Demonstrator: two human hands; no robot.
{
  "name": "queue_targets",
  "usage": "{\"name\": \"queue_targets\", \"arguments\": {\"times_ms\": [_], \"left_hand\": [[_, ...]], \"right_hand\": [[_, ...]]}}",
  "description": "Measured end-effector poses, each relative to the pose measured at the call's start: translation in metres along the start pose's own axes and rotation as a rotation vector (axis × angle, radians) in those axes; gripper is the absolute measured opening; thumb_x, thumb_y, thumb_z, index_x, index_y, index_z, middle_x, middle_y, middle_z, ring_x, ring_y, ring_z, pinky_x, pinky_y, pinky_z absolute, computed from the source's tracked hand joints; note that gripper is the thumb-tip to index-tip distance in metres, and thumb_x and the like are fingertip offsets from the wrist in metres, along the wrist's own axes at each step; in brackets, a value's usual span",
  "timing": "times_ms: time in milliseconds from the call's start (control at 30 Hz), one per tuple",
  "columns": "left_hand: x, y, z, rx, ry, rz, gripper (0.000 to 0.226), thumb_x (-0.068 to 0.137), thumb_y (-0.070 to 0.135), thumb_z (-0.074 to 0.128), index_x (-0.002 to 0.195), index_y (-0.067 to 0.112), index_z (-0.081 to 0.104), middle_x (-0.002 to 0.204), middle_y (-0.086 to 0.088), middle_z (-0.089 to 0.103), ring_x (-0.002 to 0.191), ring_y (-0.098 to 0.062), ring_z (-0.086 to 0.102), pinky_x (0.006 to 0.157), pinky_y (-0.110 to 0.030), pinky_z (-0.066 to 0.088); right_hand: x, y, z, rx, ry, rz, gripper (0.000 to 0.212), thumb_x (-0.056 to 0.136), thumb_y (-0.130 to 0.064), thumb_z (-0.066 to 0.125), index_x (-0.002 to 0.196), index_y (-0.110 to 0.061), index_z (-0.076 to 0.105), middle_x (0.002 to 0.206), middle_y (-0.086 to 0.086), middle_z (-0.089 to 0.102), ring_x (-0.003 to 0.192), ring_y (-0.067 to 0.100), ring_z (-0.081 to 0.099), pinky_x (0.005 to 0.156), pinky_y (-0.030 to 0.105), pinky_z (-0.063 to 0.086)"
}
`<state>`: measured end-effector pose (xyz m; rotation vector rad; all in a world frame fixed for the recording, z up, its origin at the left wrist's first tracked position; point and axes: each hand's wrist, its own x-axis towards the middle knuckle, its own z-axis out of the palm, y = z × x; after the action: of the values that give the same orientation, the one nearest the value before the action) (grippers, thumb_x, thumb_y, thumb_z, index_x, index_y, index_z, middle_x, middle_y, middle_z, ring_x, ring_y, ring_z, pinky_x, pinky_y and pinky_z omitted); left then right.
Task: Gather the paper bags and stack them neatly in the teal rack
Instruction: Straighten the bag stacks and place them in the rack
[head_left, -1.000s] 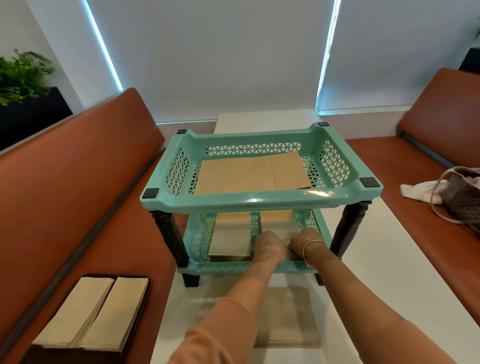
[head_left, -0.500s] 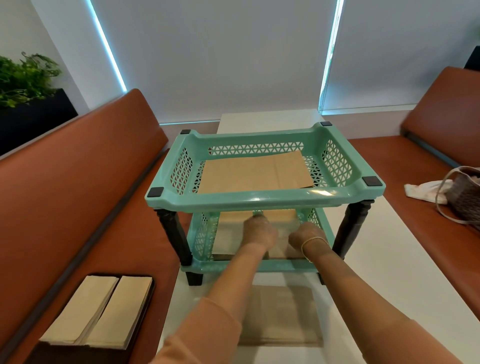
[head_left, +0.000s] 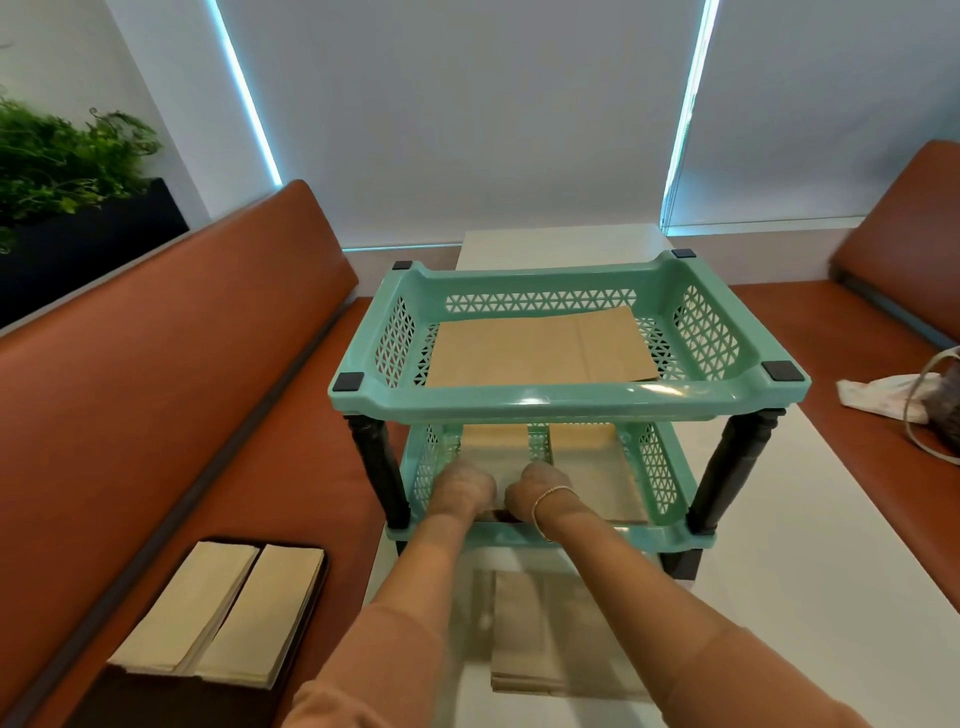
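The two-tier teal plastic rack w/ black turned legs (head_left: 566, 400) stands on your white worktop (head_left: 810, 571); all places below are given relative to that rack.

Both your hands reach into its lower tier from the near side. Your left hand (head_left: 462, 491) and right hand (head_left: 540, 493), the right w/ a thin bracelet at the wrist, sit close together on the near end of the left stack of flat brown paper bags (head_left: 491, 447) in that tier. Knuckles face the camera and the fingers are hidden behind them, so you can't tell from here whether either grip is clenched round the bags or just pressing on them.

In the same lower tier, right half, lies a second stack of brown paper bags (head_left: 597, 467), apart from the left one, w/ teal mesh showing between them. In the top tier a large flat brown paper bag (head_left: 540, 348) lies lengthwise, covering most of the floor.

On the worktop just in front of the rack, under your forearms, lies another pile of flat brown bags (head_left: 545, 639). On the orange seat (head_left: 156, 415) left of the rack sits a black tray (head_left: 311, 582) holding two side-by-side stacks of pale cream paper bags (head_left: 218, 618).

Right of the rack, on the opposite orange seat: a woven handbag (head_left: 943, 410) and a white cloth (head_left: 878, 395). Far left, behind the seat back: a green plant (head_left: 62, 161).
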<state>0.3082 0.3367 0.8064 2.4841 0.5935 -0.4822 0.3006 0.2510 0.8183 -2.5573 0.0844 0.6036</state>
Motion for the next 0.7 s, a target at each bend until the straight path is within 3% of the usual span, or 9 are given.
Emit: {"name": "queue_targets", "arguments": {"times_ms": [567,700], "left_hand": [[0.004,-0.004,0.000,0.114,0.028,0.046,0.027,0.095,0.010,0.044,0.114,-0.001,0.059,0.122,-0.016,0.060,0.113,-0.027,0.057,0.089,-0.028,0.045],[-0.003,-0.004,-0.001,0.052,0.046,0.047,0.025,0.092,0.008,0.048,0.111,-0.003,0.060,0.118,-0.016,0.061,0.110,-0.027,0.059,0.079,-0.027,0.045]], "right_hand": [[0.007,-0.002,-0.001,-0.171,0.001,-0.012,0.030,0.097,-0.014,0.040,0.117,-0.002,0.058,0.124,0.012,0.059,0.117,0.022,0.055,0.095,0.025,0.042],[-0.005,-0.003,-0.006,-0.185,0.024,-0.038,0.026,0.095,-0.011,0.039,0.107,-0.001,0.060,0.117,0.013,0.061,0.109,0.022,0.057,0.092,0.024,0.044]]}}
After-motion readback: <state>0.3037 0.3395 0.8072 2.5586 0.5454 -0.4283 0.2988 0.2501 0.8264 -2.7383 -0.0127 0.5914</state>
